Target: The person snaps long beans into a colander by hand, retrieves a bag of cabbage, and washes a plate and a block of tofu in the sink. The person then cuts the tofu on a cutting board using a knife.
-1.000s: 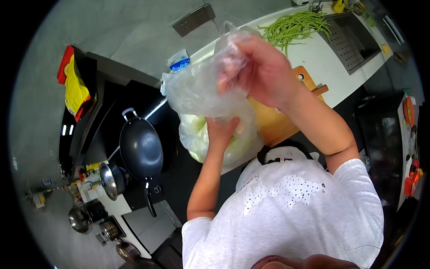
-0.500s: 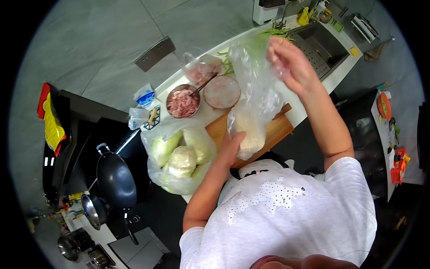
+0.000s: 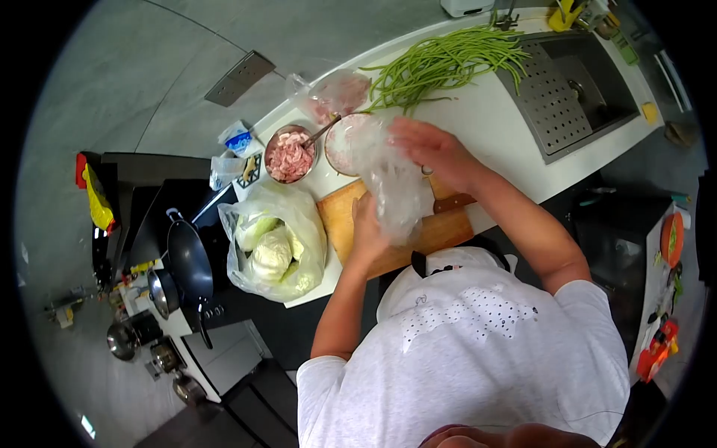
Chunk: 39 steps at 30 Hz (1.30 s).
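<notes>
A clear plastic bag hangs crumpled over the wooden cutting board; its creases hide what is inside. My left hand is closed on the bag's left side. At the upper right of the bag is my right hand, slightly blurred, its fingers stretched toward the bag's top; whether they touch it is unclear. A knife lies on the board, right of the bag. Behind stand a bowl of cut meat and a round whitish dish, partly covered by the bag.
Left of the board sits an open bag of pale vegetables. Long green beans lie at the back, beside the sink. Bagged meat rests behind the bowl. A dark wok is on the far left.
My right hand has come down and left from its raised position. The plastic bag has lowered and bunched up, and its pale content no longer shows plainly. The beans and knife are now uncovered.
</notes>
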Motion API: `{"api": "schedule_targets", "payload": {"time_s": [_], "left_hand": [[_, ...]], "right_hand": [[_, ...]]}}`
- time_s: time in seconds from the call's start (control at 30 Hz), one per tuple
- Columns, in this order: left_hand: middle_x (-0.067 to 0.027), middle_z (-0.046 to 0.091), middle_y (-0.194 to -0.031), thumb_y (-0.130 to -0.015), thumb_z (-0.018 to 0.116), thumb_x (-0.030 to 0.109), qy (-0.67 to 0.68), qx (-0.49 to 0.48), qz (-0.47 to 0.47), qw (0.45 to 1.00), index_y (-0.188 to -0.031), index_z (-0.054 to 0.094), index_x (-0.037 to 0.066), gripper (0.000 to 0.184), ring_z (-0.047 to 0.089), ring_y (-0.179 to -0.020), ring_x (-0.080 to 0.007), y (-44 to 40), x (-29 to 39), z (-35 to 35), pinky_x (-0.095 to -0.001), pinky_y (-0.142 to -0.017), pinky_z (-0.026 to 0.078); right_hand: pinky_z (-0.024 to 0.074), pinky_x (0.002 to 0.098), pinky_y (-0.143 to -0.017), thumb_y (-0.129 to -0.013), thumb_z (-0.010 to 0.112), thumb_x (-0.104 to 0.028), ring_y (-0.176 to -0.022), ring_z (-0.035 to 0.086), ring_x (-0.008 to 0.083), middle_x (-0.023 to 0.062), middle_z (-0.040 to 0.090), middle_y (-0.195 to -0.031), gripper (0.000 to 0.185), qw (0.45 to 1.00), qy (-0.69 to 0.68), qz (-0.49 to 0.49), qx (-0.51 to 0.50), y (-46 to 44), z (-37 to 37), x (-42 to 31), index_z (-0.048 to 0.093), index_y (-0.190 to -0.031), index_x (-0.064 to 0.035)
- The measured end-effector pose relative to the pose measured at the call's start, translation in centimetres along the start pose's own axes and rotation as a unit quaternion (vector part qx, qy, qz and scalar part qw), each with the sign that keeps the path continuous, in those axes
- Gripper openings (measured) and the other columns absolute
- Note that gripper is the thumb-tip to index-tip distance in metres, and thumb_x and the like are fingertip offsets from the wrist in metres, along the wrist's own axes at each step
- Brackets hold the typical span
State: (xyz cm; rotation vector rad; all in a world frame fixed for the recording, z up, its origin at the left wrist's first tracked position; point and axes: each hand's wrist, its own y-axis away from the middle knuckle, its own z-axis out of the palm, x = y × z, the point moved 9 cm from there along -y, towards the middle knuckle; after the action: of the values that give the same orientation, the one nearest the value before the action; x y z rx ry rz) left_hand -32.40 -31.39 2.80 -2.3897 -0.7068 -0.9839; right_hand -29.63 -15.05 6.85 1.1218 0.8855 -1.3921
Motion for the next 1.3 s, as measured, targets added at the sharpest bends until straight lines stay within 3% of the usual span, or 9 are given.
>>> {"api": "schedule_targets", "payload": {"time_s": [0.1, 0.17, 0.2, 0.27, 0.37, 0.47, 0.7, 0.9, 1.3], "left_hand": [[-0.0094, 0.063, -0.099, -0.079, 0.058, 0.008, 0.12, 0.019, -0.155, 0.98, -0.112, 0.053, 0.002, 0.034, 0.061, -0.087, -0.0223, -0.2, -6.0, 1.3, -0.0317, -0.077, 0.049], [-0.0045, 0.062, -0.079, -0.085, 0.052, 0.008, 0.419, 0.204, -0.331, 0.82, -0.093, 0.055, 0.004, 0.009, 0.059, -0.07, -0.017, 1.9, -10.9, 1.4, -0.0278, -0.069, 0.049], [-0.0045, 0.062, -0.079, -0.085, 0.052, 0.008, 0.414, 0.209, -0.334, 0.821, -0.093, 0.055, 0.004, 0.009, 0.059, -0.07, -0.017, 2.3, -11.0, 1.2, -0.0278, -0.069, 0.049], [-0.0033, 0.058, -0.076, -0.089, 0.048, 0.011, 0.566, 0.192, -0.443, 0.668, -0.086, 0.053, 0.007, 0.007, 0.057, -0.068, -0.0128, 4.5, -11.9, 3.7, -0.0267, -0.066, 0.049], [-0.0029, 0.059, -0.078, -0.088, 0.049, 0.01, 0.564, 0.204, -0.422, 0.68, -0.089, 0.053, 0.005, 0.006, 0.058, -0.07, -0.0122, 4.8, -9.6, 2.5, -0.0263, -0.065, 0.049], [-0.0036, 0.06, -0.085, -0.088, 0.05, 0.01, 0.582, 0.179, -0.393, 0.689, -0.094, 0.054, 0.007, 0.008, 0.059, -0.077, -0.0139, 5.0, -10.0, 2.3, -0.0279, -0.07, 0.049], [-0.0036, 0.062, -0.085, -0.09, 0.059, 0.02, 0.632, 0.119, -0.385, 0.662, -0.091, 0.059, 0.007, 0.013, 0.061, -0.076, -0.014, 5.8, -11.1, 3.5, -0.0259, -0.067, 0.05], [-0.0028, 0.061, -0.075, -0.087, 0.064, 0.023, 0.656, 0.187, -0.408, 0.607, -0.088, 0.058, 0.009, 0.015, 0.059, -0.063, -0.0121, 6.9, -11.7, 3.6, -0.024, -0.055, 0.048], [-0.0019, 0.058, -0.069, -0.086, 0.066, 0.026, 0.645, 0.209, -0.393, 0.622, -0.083, 0.055, 0.01, 0.019, 0.05, -0.053, -0.0097, 6.5, -10.0, 3.2, -0.0221, -0.043, 0.035]], "right_hand": [[0.0444, 0.0287, -0.087, -0.092, 0.051, -0.013, -0.108, 0.056, 0.0183, 0.008, 0.055, -0.124, 0.041, 0.988, -0.065, -0.009, 0.137, 0.7, -4.5, 2.8, 0.044, -0.132, -0.0068], [0.0472, 0.0268, -0.064, -0.089, 0.054, -0.015, -0.082, 0.055, 0.0089, 0.0, 0.062, -0.101, 0.029, 0.934, -0.076, 0.04, 0.346, 2.9, -8.8, 6.4, 0.056, -0.117, -0.0084], [0.0472, 0.0268, -0.064, -0.089, 0.054, -0.015, -0.082, 0.055, 0.0089, 0.0, 0.062, -0.101, 0.029, 0.936, -0.08, 0.043, 0.341, 3.1, -8.8, 8.0, 0.056, -0.117, -0.0084], [0.0471, 0.0278, -0.065, -0.085, 0.058, -0.015, -0.077, 0.058, 0.014, 0.0026, 0.062, -0.094, 0.018, 0.954, 0.161, 0.051, 0.248, 3.2, -6.8, 9.4, 0.062, -0.102, -0.008], [0.0476, 0.0297, -0.068, -0.085, 0.062, -0.018, -0.077, 0.06, 0.0172, 0.0066, 0.061, -0.093, 0.017, 0.937, 0.335, -0.066, 0.081, 3.0, 1.4, 6.4, 0.063, -0.099, -0.0086], [0.0477, 0.0335, -0.066, -0.079, 0.065, -0.016, -0.076, 0.059, 0.0242, 0.0075, 0.058, -0.087, 0.017, 0.89, 0.384, -0.233, 0.081, 2.7, 6.3, 4.4, 0.063, -0.094, -0.0091], [0.0462, 0.0387, -0.063, -0.073, 0.066, -0.015, -0.075, 0.058, 0.0282, 0.0077, 0.056, -0.082, 0.012, 0.836, 0.502, -0.215, 0.048, 1.5, 8.9, 6.3, 0.063, -0.083, -0.0088], [0.0452, 0.0405, -0.061, -0.073, 0.063, -0.015, -0.07, 0.057, 0.0279, 0.0066, 0.055, -0.076, 0.007, 0.879, 0.43, -0.188, 0.088, 1.0, 8.5, 6.0, 0.065, -0.079, -0.0105], [0.0468, 0.036, -0.055, -0.068, 0.061, -0.015, -0.066, 0.057, 0.0248, 0.0084, 0.053, -0.07, 0.011, 0.756, 0.616, -0.218, 0.045, 1.5, 12.1, 5.3, 0.056, -0.066, -0.0061]]}}
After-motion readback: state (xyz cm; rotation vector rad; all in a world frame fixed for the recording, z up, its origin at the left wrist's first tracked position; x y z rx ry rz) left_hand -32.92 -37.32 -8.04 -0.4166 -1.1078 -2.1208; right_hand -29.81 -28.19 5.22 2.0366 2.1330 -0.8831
